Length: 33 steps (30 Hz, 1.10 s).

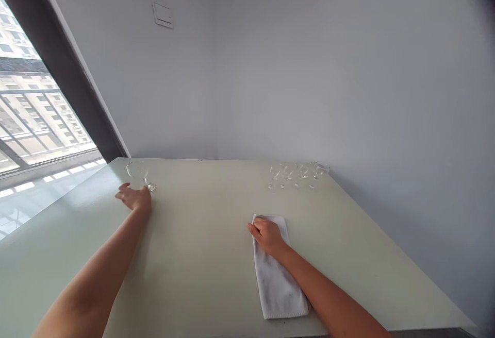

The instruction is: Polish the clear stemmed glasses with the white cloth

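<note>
1. Right hand (267, 236) curled, resting on folded white towel (275, 276), mid-table; grip unclear.
2. Left hand (133, 199) partly open, touching foot of stemmed glass (137, 172), near far left corner of table (193, 271); hold unclear.
3. Four stemmed glasses (298, 175) grouped along far edge, right of centre.

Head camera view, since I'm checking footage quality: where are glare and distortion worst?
Head view: window daylight puts bright glare on the table top's left; the wide lens slants the window frame and table edge; the clear stemmed glasses look faint; the top right corner darkens.
</note>
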Tool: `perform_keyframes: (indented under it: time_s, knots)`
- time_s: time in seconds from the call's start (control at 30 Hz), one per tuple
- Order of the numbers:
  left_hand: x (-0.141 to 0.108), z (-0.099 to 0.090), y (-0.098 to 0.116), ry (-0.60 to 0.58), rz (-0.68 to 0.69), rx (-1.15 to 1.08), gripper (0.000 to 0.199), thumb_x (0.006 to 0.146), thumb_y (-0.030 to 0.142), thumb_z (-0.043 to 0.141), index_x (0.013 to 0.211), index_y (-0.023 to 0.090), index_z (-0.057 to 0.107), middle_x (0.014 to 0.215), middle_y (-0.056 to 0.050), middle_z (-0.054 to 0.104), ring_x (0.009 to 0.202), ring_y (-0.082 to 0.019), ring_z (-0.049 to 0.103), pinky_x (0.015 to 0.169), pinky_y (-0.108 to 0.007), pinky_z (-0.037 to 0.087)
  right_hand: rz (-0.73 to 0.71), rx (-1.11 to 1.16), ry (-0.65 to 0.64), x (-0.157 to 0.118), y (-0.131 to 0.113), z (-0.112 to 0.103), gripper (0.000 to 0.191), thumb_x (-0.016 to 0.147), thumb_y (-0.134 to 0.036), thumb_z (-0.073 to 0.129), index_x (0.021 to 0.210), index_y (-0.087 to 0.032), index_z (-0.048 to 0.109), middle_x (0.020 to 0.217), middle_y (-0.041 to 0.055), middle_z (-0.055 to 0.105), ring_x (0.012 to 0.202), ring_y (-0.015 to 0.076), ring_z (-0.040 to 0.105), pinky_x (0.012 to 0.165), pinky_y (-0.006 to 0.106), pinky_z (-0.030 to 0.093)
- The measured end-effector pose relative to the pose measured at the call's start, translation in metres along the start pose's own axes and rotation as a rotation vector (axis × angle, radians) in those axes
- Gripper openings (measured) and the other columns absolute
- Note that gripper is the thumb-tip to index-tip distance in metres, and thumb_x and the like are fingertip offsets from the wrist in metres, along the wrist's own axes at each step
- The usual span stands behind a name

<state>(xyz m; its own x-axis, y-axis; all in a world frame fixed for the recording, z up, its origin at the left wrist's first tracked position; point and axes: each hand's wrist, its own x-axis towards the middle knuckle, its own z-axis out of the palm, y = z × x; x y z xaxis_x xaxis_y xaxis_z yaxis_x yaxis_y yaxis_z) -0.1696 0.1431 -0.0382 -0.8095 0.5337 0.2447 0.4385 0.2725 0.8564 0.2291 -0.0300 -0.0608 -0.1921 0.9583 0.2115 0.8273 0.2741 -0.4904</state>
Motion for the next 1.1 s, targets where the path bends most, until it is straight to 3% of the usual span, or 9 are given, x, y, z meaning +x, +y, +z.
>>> perform_keyframes:
  time_s: [0.07,0.13,0.17,0.27,0.4,0.63,0.73,0.9,1.1]
  knots:
    - [-0.022,-0.003,0.008,0.101,0.017,0.000,0.042,0.069,0.011,0.049,0.108,0.017,0.035,0.114,-0.011,0.036,0.100,-0.024,0.046,0.087,-0.039,0.035,0.000,0.002,-0.006,-0.001,-0.001,-0.001,0.047,0.089,-0.040,0.030,0.049,-0.017,0.030,0.055,-0.0033,0.038,0.052,0.0084,0.035,0.052,0.023,0.023]
    - [-0.051,-0.001,0.021,0.077,0.089,-0.015,0.036,0.071,0.012,0.046,0.105,0.017,0.037,0.114,-0.010,0.036,0.101,-0.022,0.045,0.089,-0.037,0.034,0.003,0.001,-0.007,-0.001,-0.001,-0.001,0.047,0.090,-0.039,0.029,0.049,-0.016,0.033,0.055,-0.0034,0.039,0.051,0.0081,0.035,0.052,0.023,0.023]
    - [-0.068,0.002,0.029,0.000,0.142,-0.029,0.034,0.072,0.013,0.046,0.104,0.017,0.038,0.113,-0.010,0.038,0.100,-0.021,0.046,0.089,-0.035,0.034,0.003,-0.001,-0.008,-0.001,-0.001,-0.001,0.047,0.090,-0.040,0.029,0.049,-0.016,0.034,0.056,-0.0034,0.039,0.052,0.0080,0.035,0.052,0.022,0.023]
    - [-0.125,0.023,0.059,-0.474,0.258,-0.081,0.033,0.074,0.014,0.041,0.107,0.020,0.040,0.104,-0.006,0.048,0.087,-0.017,0.051,0.082,-0.033,0.037,-0.005,-0.019,-0.007,-0.001,-0.001,-0.001,0.048,0.091,-0.040,0.029,0.050,-0.016,0.038,0.057,-0.0031,0.041,0.053,0.0079,0.037,0.052,0.022,0.023]
    - [-0.203,0.068,0.097,-0.882,0.323,-0.127,0.031,0.067,0.013,0.053,0.096,0.025,0.054,0.097,0.000,0.060,0.064,-0.010,0.053,0.067,-0.025,0.041,-0.019,-0.060,-0.008,0.000,-0.001,-0.004,0.048,0.091,-0.039,0.030,0.051,-0.016,0.043,0.058,-0.0022,0.043,0.054,0.0081,0.038,0.053,0.023,0.021]
    - [-0.304,0.129,0.148,-1.293,0.196,-0.172,0.054,0.070,0.020,0.060,0.122,0.022,0.044,0.121,-0.012,0.052,0.060,-0.008,0.057,0.056,-0.024,0.044,-0.020,-0.069,-0.024,-0.001,-0.001,-0.008,0.049,0.091,-0.039,0.029,0.053,-0.015,0.049,0.060,-0.0013,0.048,0.052,0.0078,0.036,0.052,0.023,0.020]
    - [-0.326,0.137,0.162,-1.353,0.147,-0.198,0.058,0.073,0.024,0.060,0.127,0.021,0.037,0.125,-0.013,0.047,0.069,-0.010,0.059,0.060,-0.025,0.047,-0.010,-0.077,-0.007,-0.002,0.000,-0.008,0.046,0.091,-0.037,0.031,0.053,-0.016,0.048,0.059,-0.0018,0.048,0.051,0.0075,0.035,0.051,0.024,0.020]
    - [-0.340,0.144,0.174,-1.419,0.096,-0.251,0.034,0.084,0.032,0.048,0.114,0.015,0.048,0.110,-0.008,0.053,0.091,-0.017,0.055,0.076,-0.037,0.048,-0.006,-0.078,-0.016,0.000,0.001,-0.007,0.043,0.089,-0.029,0.034,0.051,-0.016,0.047,0.057,-0.0023,0.046,0.050,0.0070,0.034,0.049,0.024,0.019]
    - [-0.329,0.141,0.166,-1.432,0.075,-0.340,0.028,0.084,0.031,0.050,0.105,0.013,0.053,0.100,-0.007,0.056,0.082,-0.014,0.056,0.070,-0.032,0.049,-0.026,-0.075,-0.005,-0.001,0.003,-0.006,0.046,0.091,-0.036,0.032,0.055,-0.016,0.052,0.061,-0.0015,0.049,0.052,0.0076,0.036,0.051,0.024,0.020]
